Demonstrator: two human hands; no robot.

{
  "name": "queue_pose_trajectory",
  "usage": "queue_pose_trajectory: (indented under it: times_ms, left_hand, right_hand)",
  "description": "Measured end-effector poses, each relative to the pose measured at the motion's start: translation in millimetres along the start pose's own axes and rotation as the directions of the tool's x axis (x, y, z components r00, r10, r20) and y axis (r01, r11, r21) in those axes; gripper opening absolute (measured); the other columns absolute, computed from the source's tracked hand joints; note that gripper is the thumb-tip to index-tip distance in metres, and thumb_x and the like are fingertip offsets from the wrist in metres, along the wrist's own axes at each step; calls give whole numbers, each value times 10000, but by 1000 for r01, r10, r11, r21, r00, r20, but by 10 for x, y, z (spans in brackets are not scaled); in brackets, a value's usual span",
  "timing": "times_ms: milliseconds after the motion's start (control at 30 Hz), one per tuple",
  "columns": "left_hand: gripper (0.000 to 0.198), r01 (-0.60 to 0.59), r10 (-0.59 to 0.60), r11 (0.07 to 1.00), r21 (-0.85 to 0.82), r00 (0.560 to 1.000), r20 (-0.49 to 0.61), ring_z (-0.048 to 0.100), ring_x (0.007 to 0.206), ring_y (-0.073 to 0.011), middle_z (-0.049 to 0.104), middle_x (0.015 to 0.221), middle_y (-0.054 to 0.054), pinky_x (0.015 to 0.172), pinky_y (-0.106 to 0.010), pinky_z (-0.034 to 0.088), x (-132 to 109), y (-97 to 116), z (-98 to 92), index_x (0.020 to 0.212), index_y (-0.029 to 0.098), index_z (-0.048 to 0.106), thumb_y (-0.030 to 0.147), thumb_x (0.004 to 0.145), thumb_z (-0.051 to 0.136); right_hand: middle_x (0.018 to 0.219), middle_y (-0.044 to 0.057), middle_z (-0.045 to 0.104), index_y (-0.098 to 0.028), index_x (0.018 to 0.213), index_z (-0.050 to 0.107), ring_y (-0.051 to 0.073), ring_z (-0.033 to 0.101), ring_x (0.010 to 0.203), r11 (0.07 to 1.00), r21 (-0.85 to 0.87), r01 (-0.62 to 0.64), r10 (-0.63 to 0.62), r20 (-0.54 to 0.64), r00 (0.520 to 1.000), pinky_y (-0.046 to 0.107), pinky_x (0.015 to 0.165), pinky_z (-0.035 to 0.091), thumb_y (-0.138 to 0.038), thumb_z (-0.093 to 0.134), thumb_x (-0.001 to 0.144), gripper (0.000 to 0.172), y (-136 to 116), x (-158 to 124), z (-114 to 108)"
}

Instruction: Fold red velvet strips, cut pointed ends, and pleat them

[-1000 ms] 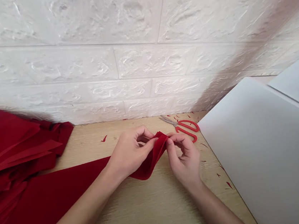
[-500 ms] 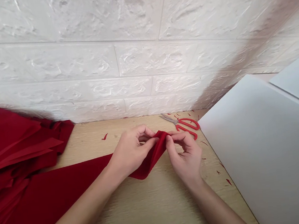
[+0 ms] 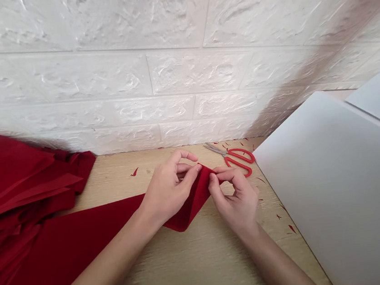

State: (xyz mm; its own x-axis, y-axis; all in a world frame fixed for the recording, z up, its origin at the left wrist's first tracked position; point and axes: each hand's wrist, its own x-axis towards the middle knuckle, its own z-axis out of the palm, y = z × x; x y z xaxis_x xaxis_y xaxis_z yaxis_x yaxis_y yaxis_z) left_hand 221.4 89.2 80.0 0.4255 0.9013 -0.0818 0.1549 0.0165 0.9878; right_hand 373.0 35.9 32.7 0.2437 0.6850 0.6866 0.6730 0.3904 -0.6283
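Left hand [image 3: 166, 191] and right hand [image 3: 237, 201] hold red fabric [image 3: 201, 189] between them.

L hand [image 3: 166, 188] has its thumb on the top edge of the red cloth [image 3: 97, 231], index lifted off; R hand [image 3: 236, 199] pinches the folded end btwn thumb & finger. Cloth runs L twd red fabric pile [image 3: 12, 176]. Red-handled scissors [image 3: 235, 153] lie nr R hand, blades twd wall [image 3: 182, 70]. Red scraps [image 3: 134, 172] dot wooden tabletop [image 3: 191, 270]; 2 white panels [image 3: 349, 184] at R.
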Motion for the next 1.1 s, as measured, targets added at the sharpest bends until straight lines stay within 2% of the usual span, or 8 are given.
queue_pose_trajectory:
  times_ms: [167, 367, 567, 767, 900, 967, 1100]
  left_hand:
    - [205, -14, 15, 999, 32, 999, -39, 741, 694, -163, 803, 898, -22, 555, -229, 517, -3, 1, -8, 1079, 223, 604, 332, 910, 642]
    - [228, -24, 23, 1000, -8, 998, -59, 758, 776, -167, 807, 916, -22, 650, -240, 556, 12, -29, -3, 1088, 222, 605, 339, 900, 664]
    - [220, -21, 22, 999, 26, 999, -49, 746, 731, -168, 805, 920, -24, 614, -253, 532, 6, -37, 0, 1099, 229, 600, 341, 913, 642]
    - [228, -29, 32, 997, 74, 999, -37, 732, 693, -165, 801, 915, -21, 587, -254, 512, -7, -32, -14, 1106, 236, 595, 363, 921, 627]
    - [243, -24, 25, 999, 32, 999, -33, 745, 757, -167, 797, 929, -23, 643, -255, 547, 9, -30, -31, 1125, 229, 602, 314, 900, 640]
    - [251, -23, 24, 1000, 16, 998, -56, 749, 776, -172, 794, 903, -25, 666, -258, 559, 21, -30, -37, 1110, 216, 612, 294, 877, 663]
    - [237, -44, 43, 999, -2, 995, -92, 748, 766, -173, 785, 856, -19, 666, -255, 565, 38, -37, -43, 1063, 203, 625, 283, 850, 689]
  right_hand:
    - [833, 20, 736, -236, 799, 595, 161, 707, 735, 1000, -18, -25, 25, 15, 1000, 312, 700, 579, -163, 645, 904, 137, -22, 2, -5]
    - [950, 45, 760, -237, 819, 568, 175, 735, 869, 1000, -25, 14, -13, 59, 998, 325, 782, 578, -141, 622, 914, 145, -42, 43, 24]
    - [835, 20, 737, -242, 806, 551, 157, 703, 737, 987, -131, 96, -91, 41, 995, 301, 682, 552, -137, 615, 914, 163, -16, 61, 61]
    - [785, 19, 722, -246, 808, 543, 163, 691, 708, 961, -212, 180, -169, 70, 983, 302, 627, 515, -129, 616, 914, 173, -6, 74, 45]
    - [790, 20, 724, -249, 813, 535, 159, 683, 700, 961, -202, 188, -176, 74, 981, 304, 629, 519, -123, 610, 919, 181, -9, 69, 40]
    - [824, 29, 733, -252, 819, 538, 163, 690, 723, 965, -193, 177, -164, 81, 983, 315, 655, 538, -124, 601, 920, 175, -17, 65, 38]
    - [1042, 80, 755, -250, 849, 545, 208, 728, 929, 972, -138, 192, -184, 68, 981, 376, 795, 585, -99, 619, 885, 172, -58, 63, 29]
